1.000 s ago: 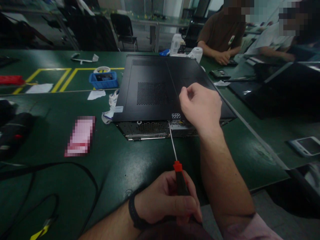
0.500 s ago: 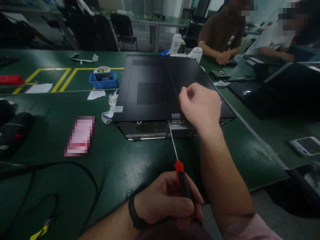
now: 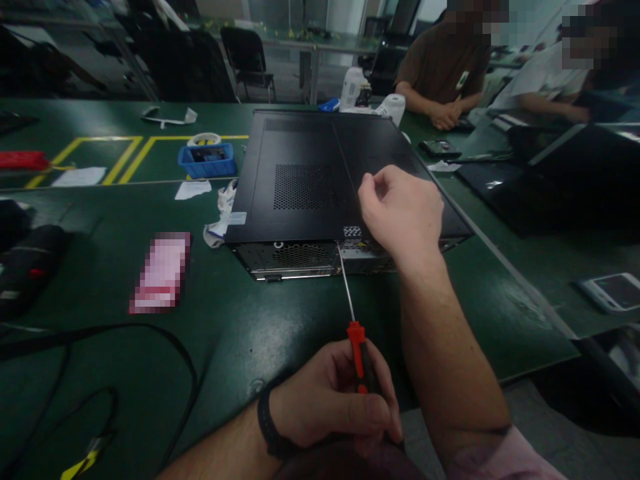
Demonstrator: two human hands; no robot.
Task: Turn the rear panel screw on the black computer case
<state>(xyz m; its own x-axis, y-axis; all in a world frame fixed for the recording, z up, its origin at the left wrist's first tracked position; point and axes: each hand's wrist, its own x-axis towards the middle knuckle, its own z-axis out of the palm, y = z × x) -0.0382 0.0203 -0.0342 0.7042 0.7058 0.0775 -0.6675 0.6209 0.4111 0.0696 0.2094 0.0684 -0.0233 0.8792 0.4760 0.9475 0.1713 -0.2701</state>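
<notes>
A black desktop computer case point(image 3: 310, 173) lies flat on the green table point(image 3: 240, 333), its rear panel facing me. My left hand point(image 3: 330, 400), with a black wristband, is closed around the red-and-black handle of a screwdriver point(image 3: 357, 353). The thin shaft runs up to the top edge of the rear panel, where its tip touches. My right hand point(image 3: 400, 213) rests on the case's lid near the rear right edge, fingers curled into a loose fist with nothing visible in them.
A blue parts bin point(image 3: 207, 160), tape roll point(image 3: 204, 139) and white rag point(image 3: 220, 217) lie left of the case. Black cables point(image 3: 100, 347) loop at the near left. A phone point(image 3: 613, 291) sits right. Two other people point(image 3: 450, 73) sit at the far right.
The screwdriver handle has turned slightly in my left hand's fingers. My right hand and the case have stayed put.
</notes>
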